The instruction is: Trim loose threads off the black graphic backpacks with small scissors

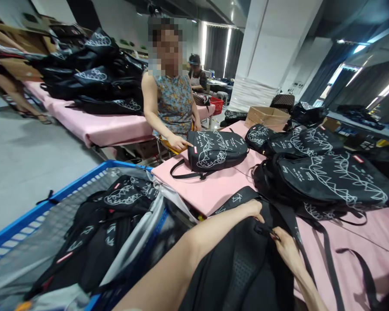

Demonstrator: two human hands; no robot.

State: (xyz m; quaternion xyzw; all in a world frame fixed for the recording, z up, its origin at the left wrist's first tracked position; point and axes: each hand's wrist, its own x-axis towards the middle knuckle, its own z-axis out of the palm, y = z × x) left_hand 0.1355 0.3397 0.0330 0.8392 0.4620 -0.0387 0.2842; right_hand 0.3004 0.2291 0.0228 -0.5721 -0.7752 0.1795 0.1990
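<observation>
A black backpack point(243, 263) lies before me with its padded mesh back facing up, reaching over the table's near edge. My left hand point(254, 210) is closed on the fabric near its top, by the handle. Close beside it, my right hand point(285, 244) is closed too, with a small dark thing showing at its fingertips next to the handle. What that thing is I cannot make out. Just to the right, a black backpack with white scribble print point(330, 177) lies on a pile of similar ones.
Across the pink-covered table point(204, 194), a person point(173, 99) touches another printed backpack point(217, 149). A blue crate point(61, 194) holding backpacks stands at my left. Behind are a heaped second table point(71, 116), a cardboard box point(267, 117) and a white pillar point(266, 47).
</observation>
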